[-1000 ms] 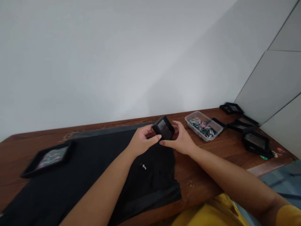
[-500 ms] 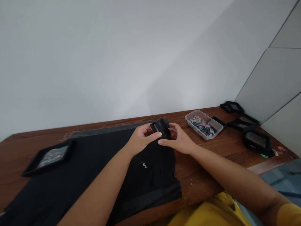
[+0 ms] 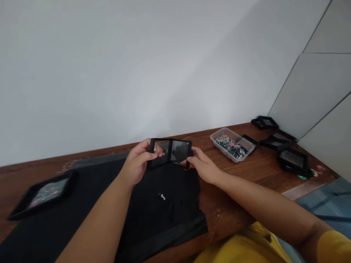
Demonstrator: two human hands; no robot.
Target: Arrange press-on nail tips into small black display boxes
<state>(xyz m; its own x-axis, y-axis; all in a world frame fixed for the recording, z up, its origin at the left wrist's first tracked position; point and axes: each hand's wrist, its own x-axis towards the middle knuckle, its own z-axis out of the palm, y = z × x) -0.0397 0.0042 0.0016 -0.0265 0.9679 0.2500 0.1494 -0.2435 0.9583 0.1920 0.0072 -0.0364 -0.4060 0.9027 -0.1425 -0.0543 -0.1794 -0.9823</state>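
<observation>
Two black-framed clear panels, joined or touching along the middle, are held up above a black cloth (image 3: 164, 219). My left hand (image 3: 138, 160) grips the left framed panel (image 3: 161, 150) by its outer edge, thumb in front. The right framed panel (image 3: 180, 150) has its outer edge between the thumb and fingers of my right hand (image 3: 202, 164). Whether the panels are hinged cannot be made out. Below them on the cloth lies a small white piece (image 3: 162, 197).
A clear plastic tub (image 3: 233, 157) of small colourful pieces stands at the right. Several black frames (image 3: 294, 160) lie beyond it along the wooden table (image 3: 263, 171). On the left rests a larger black frame (image 3: 46, 193) with colourful contents. A wall is behind.
The black object has opened out into two side-by-side panels facing the camera. My left hand has moved left, away from my right hand. The view has shifted slightly.
</observation>
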